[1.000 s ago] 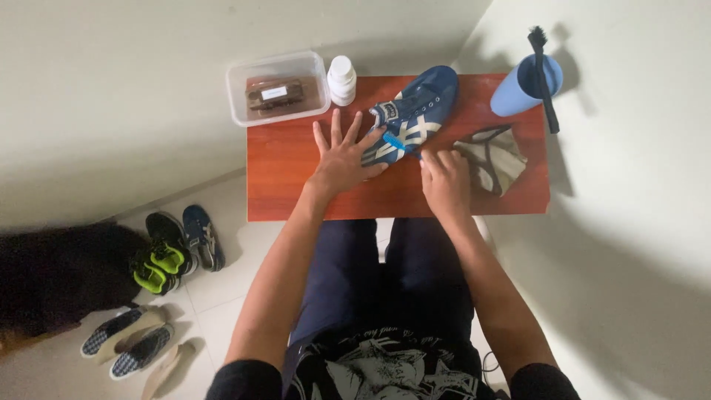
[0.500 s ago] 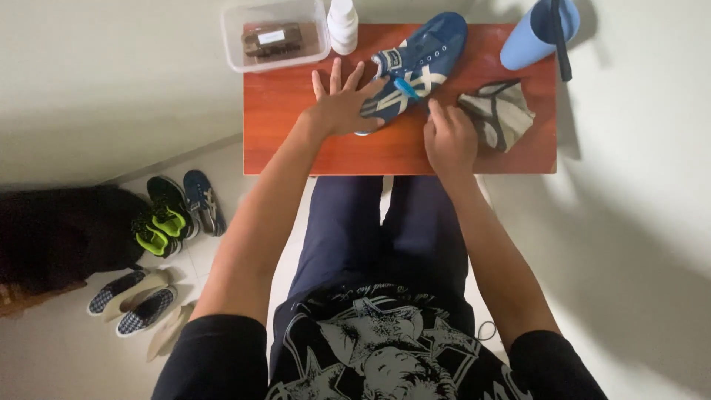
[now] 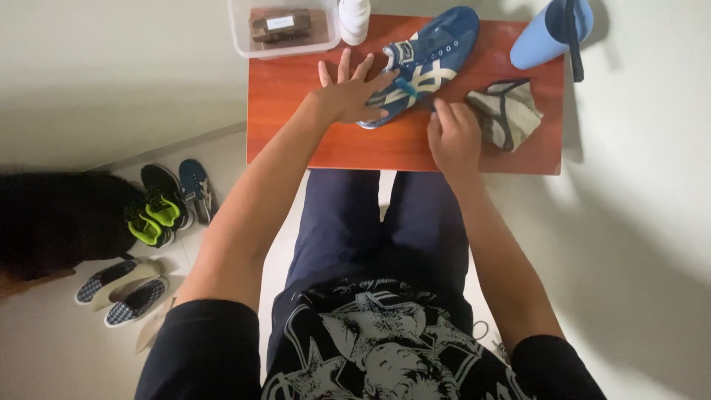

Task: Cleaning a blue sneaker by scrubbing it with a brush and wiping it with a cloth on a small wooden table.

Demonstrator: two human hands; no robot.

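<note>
On the red-brown counter (image 3: 296,133), two hands work at a blue sneaker (image 3: 426,59).
Left hand (image 3: 348,96) lies flat with fingers spread wide, its palm and thumb side pressed against the heel end of the blue sneaker; right hand (image 3: 452,137) is curled into a loose fist, pinching the handle of a small blue brush (image 3: 406,87) whose head rests on the shoe's cream side stripes; the sneaker lies tilted on its side near the counter's far edge, toe pointing away to the right; just beside the right hand sits a crumpled grey cloth (image 3: 507,111); a light blue cup (image 3: 544,33) stands at the far right corner with a dark brush in it; a clear plastic box (image 3: 285,26) and a white bottle (image 3: 354,15) stand at the far left; several pairs of shoes (image 3: 167,211) lie on the floor to the left.
</note>
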